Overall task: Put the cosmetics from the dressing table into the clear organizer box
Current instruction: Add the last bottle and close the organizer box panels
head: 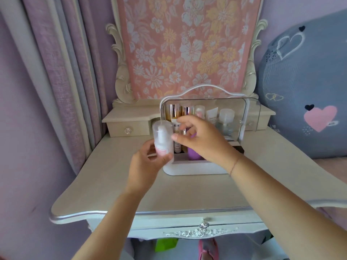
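A clear organizer box (249,113) with a white base and handle stands at the middle back of the dressing table (116,184), its lid raised. Inside it stand several cosmetics: gold-capped bottles (175,111), a white tube (212,114), a clear jar (226,117) and a purple bottle (193,153). My left hand (144,166) holds a clear-capped pump bottle with a pink label (162,137) upright at the box's front left corner. My right hand (199,139) hovers in front of the box opening, fingers spread, its thumb touching the pump bottle's cap.
A small drawer unit with a crystal knob (127,130) sits at the back left. A floral cloth (187,44) covers the mirror behind. Curtains hang at the left and a grey heart-patterned cushion (304,87) lies at the right.
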Tool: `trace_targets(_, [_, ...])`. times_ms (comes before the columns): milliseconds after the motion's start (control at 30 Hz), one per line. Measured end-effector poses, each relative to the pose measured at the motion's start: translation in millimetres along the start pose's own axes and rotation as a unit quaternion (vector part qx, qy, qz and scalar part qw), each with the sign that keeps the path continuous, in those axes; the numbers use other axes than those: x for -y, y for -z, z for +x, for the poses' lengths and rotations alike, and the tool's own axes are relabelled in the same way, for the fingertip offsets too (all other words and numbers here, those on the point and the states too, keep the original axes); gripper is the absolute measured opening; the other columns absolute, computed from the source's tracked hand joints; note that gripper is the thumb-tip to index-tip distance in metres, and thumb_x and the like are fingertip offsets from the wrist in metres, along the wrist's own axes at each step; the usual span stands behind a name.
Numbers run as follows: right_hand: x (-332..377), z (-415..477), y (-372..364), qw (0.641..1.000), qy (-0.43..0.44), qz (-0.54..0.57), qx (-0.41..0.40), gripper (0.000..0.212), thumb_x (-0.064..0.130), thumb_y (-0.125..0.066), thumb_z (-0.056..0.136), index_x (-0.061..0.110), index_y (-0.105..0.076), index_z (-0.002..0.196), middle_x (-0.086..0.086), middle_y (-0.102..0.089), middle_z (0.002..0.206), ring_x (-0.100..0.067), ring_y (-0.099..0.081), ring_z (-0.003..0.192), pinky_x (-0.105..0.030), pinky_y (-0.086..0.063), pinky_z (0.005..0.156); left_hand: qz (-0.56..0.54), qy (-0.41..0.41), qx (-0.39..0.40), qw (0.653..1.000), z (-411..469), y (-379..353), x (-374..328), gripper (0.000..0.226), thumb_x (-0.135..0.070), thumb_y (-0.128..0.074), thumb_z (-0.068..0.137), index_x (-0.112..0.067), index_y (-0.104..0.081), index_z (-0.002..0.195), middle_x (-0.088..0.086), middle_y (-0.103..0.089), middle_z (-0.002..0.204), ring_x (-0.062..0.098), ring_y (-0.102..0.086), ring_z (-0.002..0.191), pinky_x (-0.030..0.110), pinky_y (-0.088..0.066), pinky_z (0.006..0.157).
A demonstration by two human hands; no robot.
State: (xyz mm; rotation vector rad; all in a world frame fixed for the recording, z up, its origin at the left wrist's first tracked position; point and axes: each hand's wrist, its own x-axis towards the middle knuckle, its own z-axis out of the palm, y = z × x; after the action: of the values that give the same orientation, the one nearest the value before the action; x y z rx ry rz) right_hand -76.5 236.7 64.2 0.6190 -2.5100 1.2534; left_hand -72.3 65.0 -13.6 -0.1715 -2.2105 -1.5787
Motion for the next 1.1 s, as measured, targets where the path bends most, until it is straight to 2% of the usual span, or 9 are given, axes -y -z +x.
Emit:
trace_targets(100, [5,12,-4,0.998,0.030,-0.034,0.036,0.046,0.041,-0.073,0.077,0.022,-0.060,0.117,0.012,-0.062,0.099,0.002,-0.054,0.074,-0.013,-0.042,0.071,0.010,-0.006,0.004,1.000,-4,-15,-5,0.039,-0.025,-0.080,0.069,-0.023,-0.064,0.105,-0.012,-0.071,0.088,0.004,-0.066,0.083,0.024,-0.052,0.076])
trace_targets(267, [-4,27,4,0.997,0.027,-0.076,0.015,0.038,0.035,-0.075,0.076,0.021,-0.065,0.110,0.008,-0.064,0.099,-0.004,-0.056,0.077,-0.016,-0.042,0.069,0.020,0.000,-0.011,1.000,-1,-27,-4,0.044,-0.029,-0.076,0.075,-0.024,-0.059,0.115,-0.014,-0.066,0.102,0.003,-0.059,0.093,0.009,-0.044,0.075])
trace_targets(433, [-18,37,6,0.995,0.007,-0.095,-0.031,0.035,0.034,-0.074,0.077,0.017,-0.067,0.106,0.008,-0.064,0.093,0.003,-0.051,0.072,-0.023,-0.045,0.076,0.062,0.024,-0.007,0.998,0,-28,17,0.051,-0.027,-0.074,0.077,-0.019,-0.056,0.124,-0.011,-0.056,0.120,0.004,-0.049,0.106,0.013,-0.034,0.086])
trace_targets(567, [-20,40,-2,0.991,0.001,-0.120,-0.057,0.042,0.042,-0.072,0.077,0.019,-0.064,0.112,0.003,-0.065,0.095,-0.012,-0.056,0.083,-0.026,-0.041,0.073,0.036,0.022,0.000,0.999,2,-35,8,0.051,-0.024,-0.079,0.072,-0.021,-0.057,0.118,-0.015,-0.061,0.103,0.000,-0.055,0.098,-0.002,-0.035,0.072])
trace_targets(733, [-16,44,-9,0.977,0.034,-0.205,-0.047,0.043,0.052,-0.066,0.078,0.022,-0.068,0.108,0.007,-0.051,0.092,-0.018,-0.055,0.094,-0.032,-0.043,0.084,0.047,0.009,0.010,0.999,14,-45,-2,0.050,-0.023,-0.079,0.071,-0.017,-0.055,0.115,-0.006,-0.063,0.097,-0.001,-0.056,0.084,-0.001,-0.037,0.063])
trace_targets(800, [-15,46,-1,0.982,0.030,-0.184,0.013,0.043,0.049,-0.065,0.081,0.022,-0.065,0.115,0.005,-0.059,0.104,-0.017,-0.055,0.102,-0.034,-0.044,0.093,0.048,0.007,0.027,0.998,17,-43,-1,0.043,-0.019,-0.076,0.074,-0.017,-0.055,0.112,-0.007,-0.062,0.091,-0.003,-0.056,0.080,0.001,-0.039,0.063])
trace_targets(900, [-16,47,11,0.985,0.008,-0.145,0.096,0.033,0.032,-0.066,0.085,0.016,-0.066,0.114,0.003,-0.065,0.105,-0.014,-0.059,0.095,-0.027,-0.046,0.088,0.042,0.011,0.060,0.997,21,-37,6,0.031,-0.008,-0.069,0.081,-0.012,-0.058,0.110,-0.010,-0.063,0.088,-0.007,-0.057,0.077,0.006,-0.044,0.068])
trace_targets(1033, [-23,50,6,0.988,0.011,-0.149,0.031,0.015,0.013,-0.057,0.089,0.009,-0.072,0.088,0.003,-0.067,0.070,-0.011,-0.061,0.068,-0.027,-0.051,0.074,0.041,0.024,0.089,0.995,20,-32,8,0.041,-0.011,-0.066,0.084,-0.014,-0.054,0.123,-0.015,-0.060,0.097,-0.011,-0.054,0.088,-0.002,-0.037,0.070])
trace_targets(1100, [-26,50,1,0.987,0.019,-0.159,0.011,0.016,0.013,-0.056,0.089,0.011,-0.072,0.087,0.004,-0.068,0.072,-0.012,-0.062,0.071,-0.029,-0.052,0.074,0.029,0.026,0.101,0.994,18,-34,7,0.046,-0.013,-0.069,0.082,-0.016,-0.052,0.125,-0.017,-0.057,0.100,-0.020,-0.052,0.085,-0.003,-0.037,0.070])
